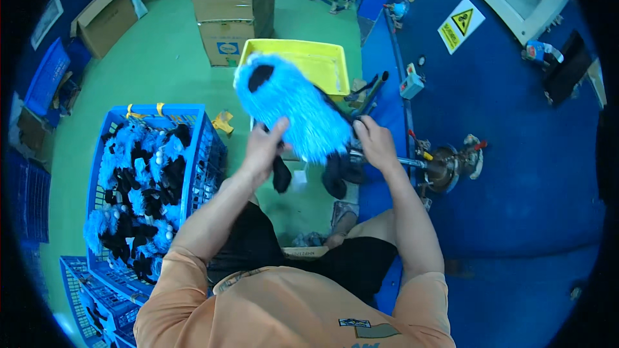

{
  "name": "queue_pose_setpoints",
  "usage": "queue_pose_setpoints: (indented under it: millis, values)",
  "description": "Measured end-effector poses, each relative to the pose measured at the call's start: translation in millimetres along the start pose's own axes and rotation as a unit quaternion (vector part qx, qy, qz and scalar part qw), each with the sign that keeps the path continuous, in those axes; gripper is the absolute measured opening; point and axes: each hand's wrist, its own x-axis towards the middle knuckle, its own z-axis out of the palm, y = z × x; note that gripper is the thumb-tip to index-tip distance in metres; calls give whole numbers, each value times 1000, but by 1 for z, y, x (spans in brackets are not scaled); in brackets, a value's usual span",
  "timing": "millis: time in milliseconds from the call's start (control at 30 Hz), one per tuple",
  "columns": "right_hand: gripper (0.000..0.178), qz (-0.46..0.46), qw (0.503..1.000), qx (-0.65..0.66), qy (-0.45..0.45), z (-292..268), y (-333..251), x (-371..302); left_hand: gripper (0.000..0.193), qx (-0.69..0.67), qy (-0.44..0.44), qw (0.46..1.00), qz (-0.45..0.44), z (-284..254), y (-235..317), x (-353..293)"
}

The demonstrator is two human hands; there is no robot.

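A blue furry plush toy [296, 113] with a black oval patch near its top and black limbs hangs before me, tilted, its upper end away to the left. My left hand [263, 148] grips its left side, thumb on the fur. On the lower right edge, my right hand [376, 143] is closed on the toy beside its black part; some of the fingers are hidden. Just below that hand, a metal tube [406, 162] runs from a round metal fitting [442, 169] on the blue machine. Whether the tube enters the toy I cannot tell.
At my left stands a blue plastic crate [200, 154] full of blue and black plush pieces. Beyond the toy is a yellow tub [322, 58], with a tall cardboard box [235, 9] behind it. The blue machine wall [509, 212] rises at my right, bearing a grey switch box [411, 84].
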Motion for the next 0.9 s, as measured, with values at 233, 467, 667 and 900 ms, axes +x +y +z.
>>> queue_pose_setpoints:
  millis: [233, 467, 667, 900]
  values:
    - [31, 45, 995, -85, -4, -14, -3, -5, 34, 44, 40, 997, 42, -28, 83, 112]
    - [31, 38, 992, -121, 26, -12, -5, -5, 32, 82, 27, 994, 69, 16, 77, 132]
    - [33, 49, 992, -118, 6, -16, -10, -7, 32, 115, 39, 987, 101, 21, 48, 85]
    - [35, 70, 991, -111, -15, -12, -6, -5, 32, 162, 74, 976, 129, -19, -15, -13]
